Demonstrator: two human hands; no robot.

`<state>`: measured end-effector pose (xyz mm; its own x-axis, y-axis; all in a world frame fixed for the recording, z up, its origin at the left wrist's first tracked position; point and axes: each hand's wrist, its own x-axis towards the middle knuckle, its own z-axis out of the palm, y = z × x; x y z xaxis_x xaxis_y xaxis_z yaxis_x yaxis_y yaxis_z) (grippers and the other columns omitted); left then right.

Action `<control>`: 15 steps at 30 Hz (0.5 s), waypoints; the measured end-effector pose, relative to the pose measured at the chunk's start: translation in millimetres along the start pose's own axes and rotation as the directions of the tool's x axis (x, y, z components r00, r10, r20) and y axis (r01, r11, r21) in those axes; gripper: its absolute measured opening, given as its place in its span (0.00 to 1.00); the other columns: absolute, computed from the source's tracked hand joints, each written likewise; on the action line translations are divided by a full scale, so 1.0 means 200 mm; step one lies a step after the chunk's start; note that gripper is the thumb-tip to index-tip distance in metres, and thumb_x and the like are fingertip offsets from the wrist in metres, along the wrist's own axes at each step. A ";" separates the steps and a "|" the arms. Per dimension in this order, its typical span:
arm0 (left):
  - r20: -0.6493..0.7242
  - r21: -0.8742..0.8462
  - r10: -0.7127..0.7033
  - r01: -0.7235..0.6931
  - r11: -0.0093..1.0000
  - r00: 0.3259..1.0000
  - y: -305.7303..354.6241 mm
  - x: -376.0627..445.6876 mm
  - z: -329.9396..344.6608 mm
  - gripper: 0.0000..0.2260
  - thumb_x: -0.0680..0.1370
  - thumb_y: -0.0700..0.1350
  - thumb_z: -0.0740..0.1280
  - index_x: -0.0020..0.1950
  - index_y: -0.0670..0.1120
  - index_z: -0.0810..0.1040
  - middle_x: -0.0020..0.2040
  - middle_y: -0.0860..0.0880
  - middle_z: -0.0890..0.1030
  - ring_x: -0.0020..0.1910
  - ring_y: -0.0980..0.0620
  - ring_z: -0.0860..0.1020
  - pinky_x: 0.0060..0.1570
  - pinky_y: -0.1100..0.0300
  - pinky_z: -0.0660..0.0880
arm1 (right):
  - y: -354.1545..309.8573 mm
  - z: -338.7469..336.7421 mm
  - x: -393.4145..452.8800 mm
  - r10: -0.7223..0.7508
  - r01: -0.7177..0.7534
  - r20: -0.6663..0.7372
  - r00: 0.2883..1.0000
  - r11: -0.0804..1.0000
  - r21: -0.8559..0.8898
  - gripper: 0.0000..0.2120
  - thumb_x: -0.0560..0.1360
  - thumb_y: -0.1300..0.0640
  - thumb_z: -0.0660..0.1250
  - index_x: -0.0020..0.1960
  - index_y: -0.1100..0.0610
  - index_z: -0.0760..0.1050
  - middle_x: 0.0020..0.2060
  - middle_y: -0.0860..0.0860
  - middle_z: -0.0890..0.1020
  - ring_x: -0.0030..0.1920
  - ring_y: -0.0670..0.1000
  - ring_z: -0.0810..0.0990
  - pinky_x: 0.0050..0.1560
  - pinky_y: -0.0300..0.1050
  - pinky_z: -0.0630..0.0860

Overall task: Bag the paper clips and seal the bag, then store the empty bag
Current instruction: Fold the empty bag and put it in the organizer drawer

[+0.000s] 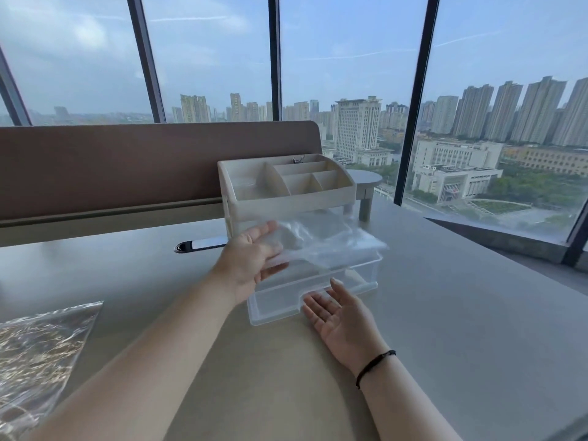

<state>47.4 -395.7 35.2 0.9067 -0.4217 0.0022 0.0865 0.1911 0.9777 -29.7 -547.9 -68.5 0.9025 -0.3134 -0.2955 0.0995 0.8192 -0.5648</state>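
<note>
Now left hand [254, 254] grip pinches empty bag [321, 240] over open drawer [318, 291]; right hand [342, 316] open, empty.

High-rise office: desk [445, 313] with partition screen [127, 167], organizer [286, 192], tall windows [350, 58].

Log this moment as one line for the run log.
stage: storing empty bag | left hand: holds it over open drawer | right hand: open, at drawer front | filled bag: on desk

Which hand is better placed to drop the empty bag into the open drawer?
Left. The left hand already holds the empty bag right above the open clear drawer; the right hand lies open, palm up, at the drawer's front.
</note>
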 end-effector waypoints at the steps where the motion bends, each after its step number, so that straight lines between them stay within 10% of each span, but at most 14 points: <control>1: -0.020 0.142 -0.010 0.013 0.990 1.000 -0.04 0.03 0.00 0.22 0.79 0.29 0.66 0.71 0.43 0.75 0.67 0.44 0.78 0.52 0.46 0.83 0.48 0.53 0.85 | 0.00 0.00 0.00 0.008 -0.008 0.002 1.000 1.000 -0.009 0.16 0.78 0.58 0.68 0.61 0.64 0.69 0.56 0.66 0.76 0.56 0.64 0.80 0.60 0.58 0.77; 4: -0.094 0.417 -0.043 0.078 0.905 0.995 -0.10 0.14 0.01 0.20 0.75 0.30 0.71 0.67 0.39 0.77 0.66 0.42 0.78 0.61 0.41 0.79 0.66 0.46 0.76 | -0.01 0.01 0.00 0.032 -0.032 0.007 0.999 0.999 -0.026 0.13 0.79 0.58 0.67 0.58 0.64 0.70 0.51 0.64 0.77 0.54 0.63 0.80 0.62 0.58 0.76; 8: -0.105 0.541 -0.171 0.200 0.817 0.980 -0.05 0.22 0.05 0.13 0.76 0.28 0.68 0.38 0.43 0.74 0.42 0.42 0.77 0.37 0.48 0.77 0.33 0.60 0.80 | -0.01 0.02 -0.01 0.045 -0.045 0.017 0.999 0.999 -0.028 0.08 0.79 0.59 0.66 0.52 0.64 0.72 0.46 0.63 0.79 0.50 0.62 0.81 0.60 0.57 0.76; 13: -0.109 0.542 -0.358 0.357 0.760 0.927 -0.07 0.27 0.08 0.12 0.78 0.26 0.66 0.58 0.38 0.74 0.60 0.40 0.74 0.58 0.40 0.80 0.25 0.59 0.82 | -0.01 0.04 -0.02 0.049 -0.049 -0.009 0.999 0.999 -0.024 0.07 0.79 0.60 0.66 0.49 0.64 0.71 0.45 0.64 0.78 0.47 0.62 0.80 0.61 0.58 0.76; 15: -0.111 0.609 -0.400 0.381 0.696 0.910 -0.07 0.28 0.09 0.08 0.78 0.27 0.66 0.52 0.38 0.75 0.56 0.39 0.76 0.51 0.42 0.81 0.29 0.58 0.81 | -0.01 0.04 -0.02 0.054 -0.055 -0.012 0.998 0.998 -0.028 0.08 0.79 0.60 0.66 0.51 0.65 0.71 0.45 0.64 0.78 0.47 0.63 0.80 0.58 0.57 0.77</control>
<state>90.1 -438.8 26.4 0.8360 -0.3616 -0.4127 0.1543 -0.5669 0.8092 -30.1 -544.3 -59.4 0.9016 -0.2739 -0.3347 0.0382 0.8214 -0.5691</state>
